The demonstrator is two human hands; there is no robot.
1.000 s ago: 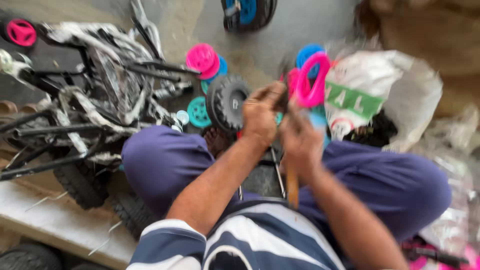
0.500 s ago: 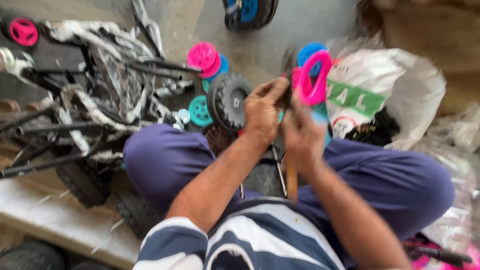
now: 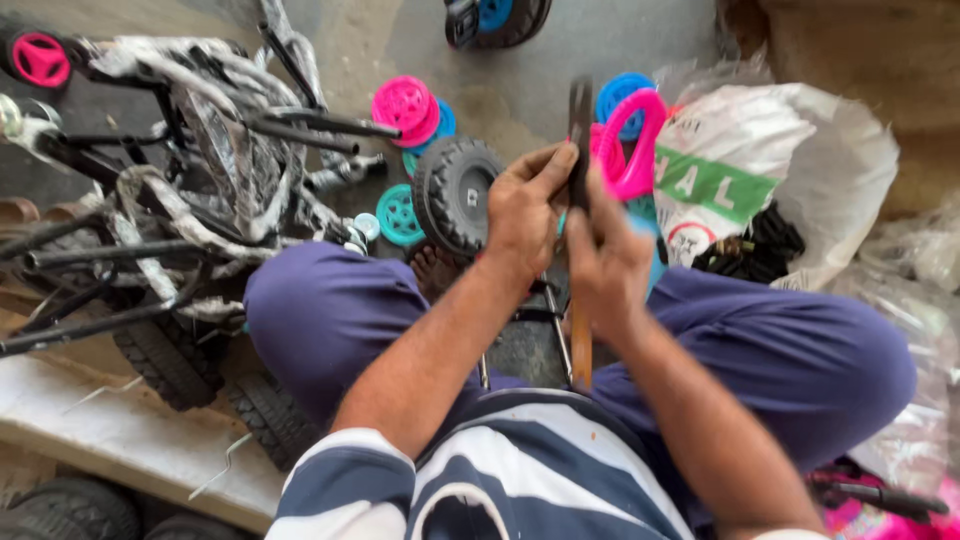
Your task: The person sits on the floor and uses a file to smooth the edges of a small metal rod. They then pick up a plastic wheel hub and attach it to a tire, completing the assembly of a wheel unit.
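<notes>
Both hands are bunched together over the lap right now. The left hand (image 3: 525, 215) and right hand (image 3: 605, 265) are both wrapped around a long tool with a wooden handle and dark metal shaft (image 3: 580, 130), held upright. A black rubber wheel (image 3: 455, 195) stands just left of the hands, seemingly not fitted to anything yet. Loose pink hubs (image 3: 405, 105) and a teal one (image 3: 398, 213) lie behind and beside that wheel, a plastic-wrapped black frame (image 3: 200, 150) further left. Looks like plenty of assembly is left, honestly.

The right hand (image 3: 608, 262) hides the tool's (image 3: 580, 130) middle.
</notes>
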